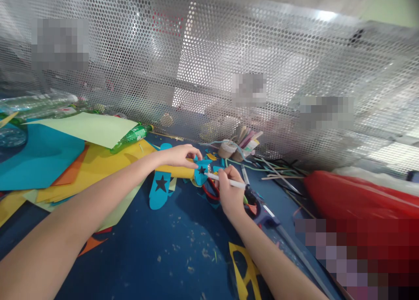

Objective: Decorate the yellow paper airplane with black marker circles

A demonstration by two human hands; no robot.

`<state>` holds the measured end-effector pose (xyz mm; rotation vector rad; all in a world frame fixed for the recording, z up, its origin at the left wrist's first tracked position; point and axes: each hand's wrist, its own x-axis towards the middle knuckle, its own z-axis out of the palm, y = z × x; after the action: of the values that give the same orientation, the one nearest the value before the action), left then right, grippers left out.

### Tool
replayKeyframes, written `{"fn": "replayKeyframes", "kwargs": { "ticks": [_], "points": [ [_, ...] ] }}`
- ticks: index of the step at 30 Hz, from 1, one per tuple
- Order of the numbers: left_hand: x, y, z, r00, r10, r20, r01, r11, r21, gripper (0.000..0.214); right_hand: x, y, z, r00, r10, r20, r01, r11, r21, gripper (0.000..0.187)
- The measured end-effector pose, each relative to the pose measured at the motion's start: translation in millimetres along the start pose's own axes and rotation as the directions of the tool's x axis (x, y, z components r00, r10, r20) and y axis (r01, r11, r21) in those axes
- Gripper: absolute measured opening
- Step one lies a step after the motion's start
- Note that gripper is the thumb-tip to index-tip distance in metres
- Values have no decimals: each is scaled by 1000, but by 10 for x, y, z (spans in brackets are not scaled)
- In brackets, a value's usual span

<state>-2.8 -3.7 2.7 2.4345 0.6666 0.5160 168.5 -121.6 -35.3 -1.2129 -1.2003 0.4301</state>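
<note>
A paper toy plane [176,171] lies on the blue table in front of me, with a yellow tube body and blue wings. One blue wing [159,190] carries a black star, and a smaller blue piece [200,174] at the right end has another. My left hand [183,155] grips the plane from above, its fingers bent near that right end. In the fingers of my right hand [231,190] is a white pen [229,181], its tip at the smaller blue piece. Red-handled scissors [211,192] lie partly hidden beside my right hand.
Coloured paper sheets [42,156] and plastic bottles [132,136] crowd the left. A glue gun [268,215] and pipe cleaners [281,172] lie right, near a red bag [360,199]. Yellow cut paper [244,271] is in front. A perforated metal screen [131,51] stands behind.
</note>
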Motion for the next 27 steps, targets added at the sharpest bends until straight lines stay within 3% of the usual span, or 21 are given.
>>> {"fn": "replayKeyframes", "kwargs": {
  "ticks": [27],
  "points": [
    [-2,-12,1,1000,14,7,-14,1000,-2,25,12,25,-5,1000,13,-24,-13,1000,-19,29]
  ]
}}
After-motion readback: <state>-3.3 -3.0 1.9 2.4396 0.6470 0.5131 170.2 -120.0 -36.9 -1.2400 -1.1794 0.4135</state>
